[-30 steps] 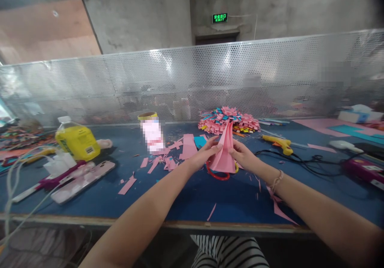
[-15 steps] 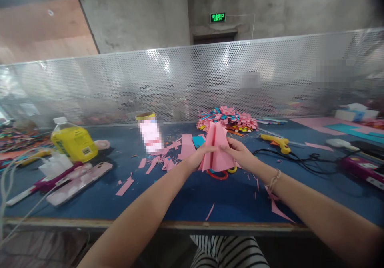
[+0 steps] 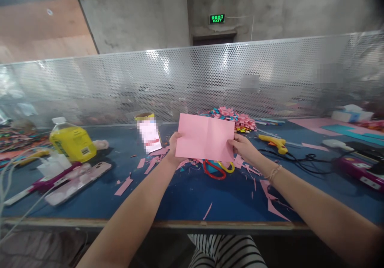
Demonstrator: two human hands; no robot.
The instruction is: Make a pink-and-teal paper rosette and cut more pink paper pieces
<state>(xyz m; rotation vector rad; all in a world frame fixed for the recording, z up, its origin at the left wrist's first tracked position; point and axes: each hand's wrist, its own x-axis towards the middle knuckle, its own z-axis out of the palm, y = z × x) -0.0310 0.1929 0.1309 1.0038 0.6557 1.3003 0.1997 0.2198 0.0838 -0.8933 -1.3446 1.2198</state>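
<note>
Between my hands, a sheet of pink paper (image 3: 205, 138) is spread above the table, with a crease down its middle. My left hand (image 3: 175, 143) is closed on its left edge, and my right hand (image 3: 240, 145) pinches the right edge. Below the sheet lie scissors (image 3: 214, 172) with one red and one yellow handle loop; the paper covers part of them. A heap of pink, blue and yellow paper pieces (image 3: 244, 122) sits behind the sheet, partly hidden by it.
Pink scraps (image 3: 124, 187) are strewn over the blue table (image 3: 180, 204). To the left stand a bottle of yellow liquid (image 3: 73, 142), a phone (image 3: 78, 184) and a lit, blurred screen (image 3: 149, 136). A yellow glue gun (image 3: 274, 143) with a black cord lies right, near a purple power strip (image 3: 358, 172).
The pink paper was folded into upright pleats between my hands; now it is opened out flat. My hands have moved apart, and more of the scissors shows.
</note>
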